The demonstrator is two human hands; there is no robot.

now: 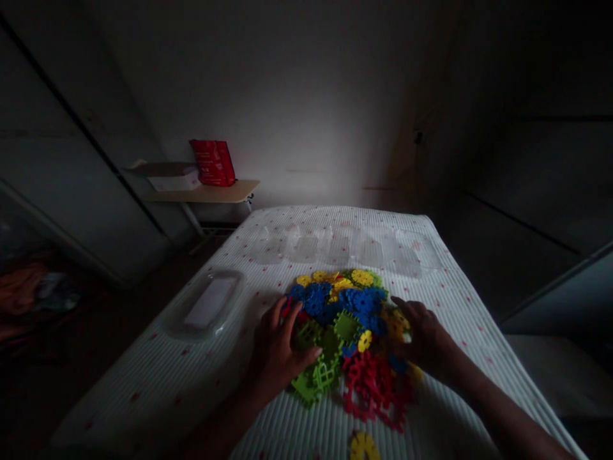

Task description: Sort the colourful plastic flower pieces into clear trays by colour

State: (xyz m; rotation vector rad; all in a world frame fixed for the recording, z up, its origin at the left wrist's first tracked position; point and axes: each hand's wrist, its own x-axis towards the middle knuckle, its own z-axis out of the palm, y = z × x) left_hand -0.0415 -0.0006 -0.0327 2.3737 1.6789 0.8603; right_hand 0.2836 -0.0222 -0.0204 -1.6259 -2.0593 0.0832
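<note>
A heap of plastic building pieces lies on the striped bed cover. Blue gear-shaped discs (361, 303) are in its middle, with yellow discs (363, 277) along the far edge. Green square pieces (330, 345) make up the near left and red pieces (371, 383) the near right. My left hand (275, 351) is at the heap's left side, fingers and thumb spread around the green and a few red pieces. On the right side, my right hand (426, 335) rests against yellow pieces (396, 322), its fingers apart. Neither hand visibly grips a piece.
Several clear plastic trays (342, 246) stand in a row beyond the heap. To the left is a clear lid or container (205, 305) with a pale sheet. One yellow piece (363, 446) lies near the front. A side table (242, 190) holds a red bag (214, 163) and a box (175, 179).
</note>
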